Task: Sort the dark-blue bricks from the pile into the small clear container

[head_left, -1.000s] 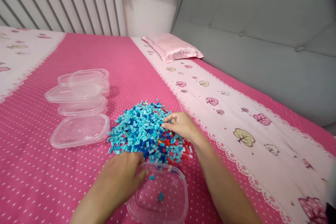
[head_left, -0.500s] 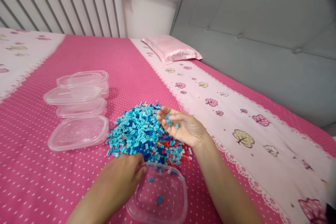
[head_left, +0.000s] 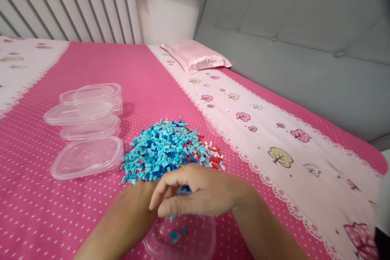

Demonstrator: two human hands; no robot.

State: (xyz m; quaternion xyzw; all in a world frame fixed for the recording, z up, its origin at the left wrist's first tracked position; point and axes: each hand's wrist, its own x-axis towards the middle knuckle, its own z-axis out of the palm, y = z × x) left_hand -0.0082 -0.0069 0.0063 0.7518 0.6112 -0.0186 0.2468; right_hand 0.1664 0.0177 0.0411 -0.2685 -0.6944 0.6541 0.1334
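A clear plastic container (head_left: 212, 235) stands on the bed in front of me, with several small light-blue building bricks (head_left: 174, 236) inside. At its left rim is my left hand (head_left: 138, 201), closed; the right hand covers its fingertips. My right hand (head_left: 198, 191) hangs over the container, palm down, with thumb and fingers apart and nothing visible held between them. Just beyond both hands lies a heap of small bricks (head_left: 161, 146), mostly light and dark blue, with red and white ones along its right side.
Several clear plastic containers and lids (head_left: 88, 156) stand in a row left of the heap. A pink pillow (head_left: 196, 56) lies farther back, against the grey headboard (head_left: 292, 48). A white radiator (head_left: 70, 6) lines the far wall. The bedspread (head_left: 103, 65) is pink with white dots.
My right hand has moved from the heap's right side toward me, turned from palm up to palm down over the container, and let go of its bricks. The left hand stays by the rim.
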